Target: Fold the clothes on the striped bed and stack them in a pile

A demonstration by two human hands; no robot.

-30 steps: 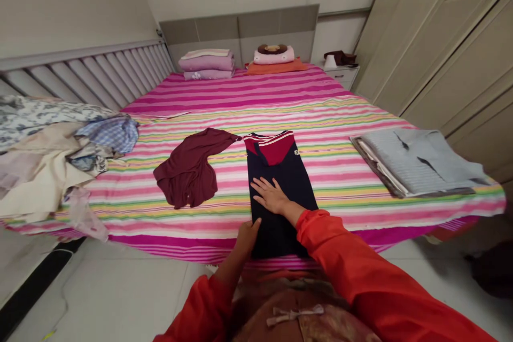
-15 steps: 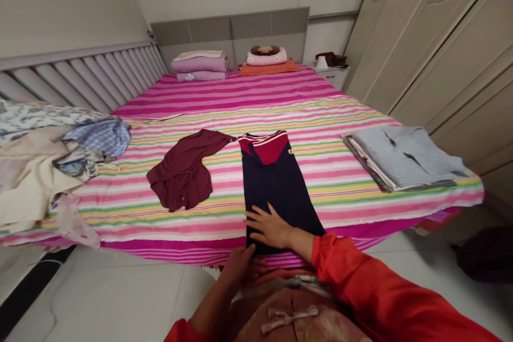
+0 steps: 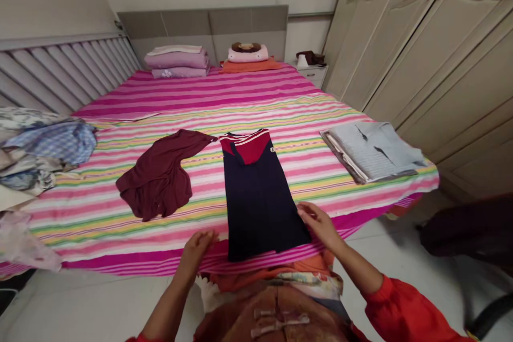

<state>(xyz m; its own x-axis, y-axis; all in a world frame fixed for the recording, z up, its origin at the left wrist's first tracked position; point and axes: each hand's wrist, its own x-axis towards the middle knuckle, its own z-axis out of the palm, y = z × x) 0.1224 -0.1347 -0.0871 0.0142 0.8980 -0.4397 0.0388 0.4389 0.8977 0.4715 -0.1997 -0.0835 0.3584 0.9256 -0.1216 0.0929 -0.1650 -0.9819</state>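
Observation:
A navy garment [image 3: 258, 195] with a red and white collar lies folded into a long strip on the striped bed [image 3: 240, 107], its lower end at the bed's near edge. My left hand [image 3: 197, 247] rests on the bedsheet just left of the garment's bottom corner, fingers curled and partly blurred. My right hand [image 3: 316, 222] touches the garment's lower right edge, fingers bent toward the cloth. A crumpled maroon top [image 3: 160, 173] lies to the left of the navy garment.
A pile of unfolded clothes [image 3: 36, 155] sits at the bed's left edge. Folded grey garments [image 3: 372, 149] lie at the right corner. Folded bedding [image 3: 176, 61] and a pillow [image 3: 246, 59] sit by the headboard. Wardrobe doors [image 3: 420, 48] stand on the right.
My right hand slid off the middle of the navy garment to its lower right edge. My left hand moved left, off the garment's bottom. The view shifted right.

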